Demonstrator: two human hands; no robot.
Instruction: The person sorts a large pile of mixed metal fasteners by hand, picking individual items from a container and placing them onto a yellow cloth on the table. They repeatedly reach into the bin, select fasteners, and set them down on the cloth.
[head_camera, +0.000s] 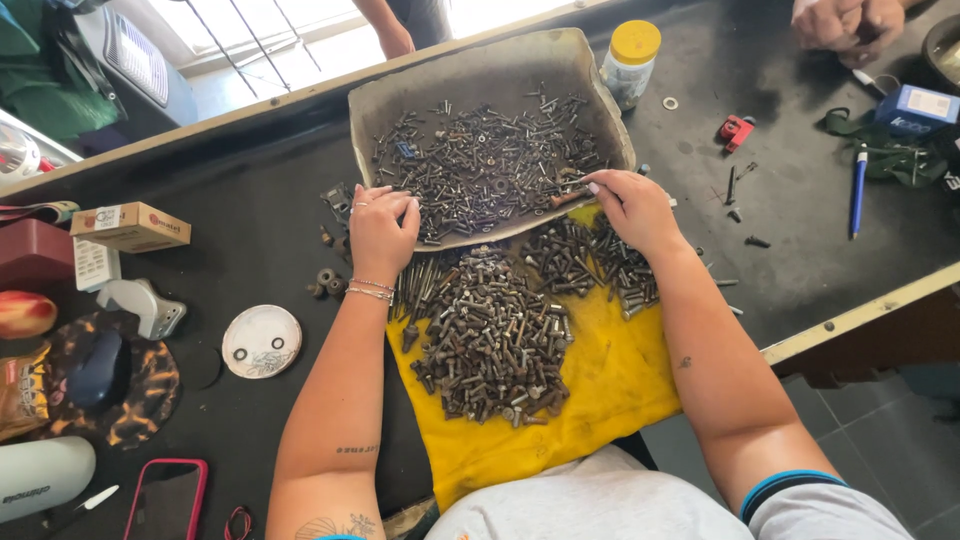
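Observation:
A worn grey tray (480, 65) lies tilted on the black table, full of small mixed screws, nuts and bolts (490, 160). Below it a yellow cloth (610, 380) carries sorted heaps of bolts (495, 340). My left hand (382, 228) rests at the tray's lower left edge, fingers curled down among the screws. My right hand (630, 205) sits at the tray's lower right edge, fingertips pinching a rusty brown bolt (566, 198). Several more bolts (600, 262) lie under my right wrist.
A yellow-lidded jar (630, 62), red small tool (737, 130), blue pen (858, 190) and blue box (915, 108) lie right. A white lid (261, 341), cardboard box (130, 226), phone (167, 498) and mouse (97, 370) lie left. Another person's hand (850, 22) rests top right. The table edge (860, 312) runs right.

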